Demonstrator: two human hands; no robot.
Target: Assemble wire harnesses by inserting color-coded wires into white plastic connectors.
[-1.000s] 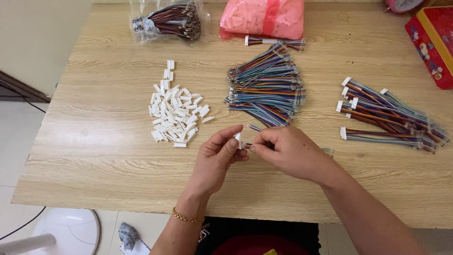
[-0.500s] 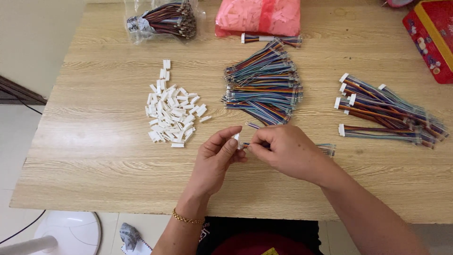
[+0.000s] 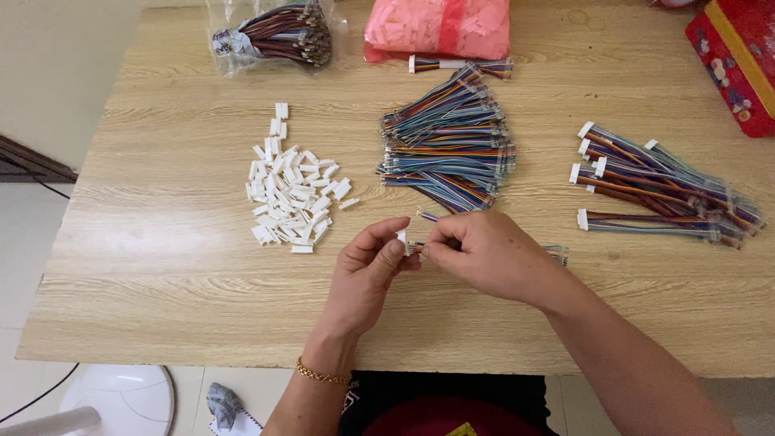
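1. We are pinching a small white connector housing (image 3: 401,237) in our left hand (image 3: 367,278), just below the loose multicoloured wire pile (image 3: 448,149).
2. We are gripping a ribbon wire lead (image 3: 555,253) in our right hand (image 3: 484,254), pressing its end against that housing.
3. We are keeping a heap of white housings (image 3: 292,198) left of the wire pile.
4. We are storing finished leads with white plugs (image 3: 658,186) right of the pile, all on the desk (image 3: 161,258).
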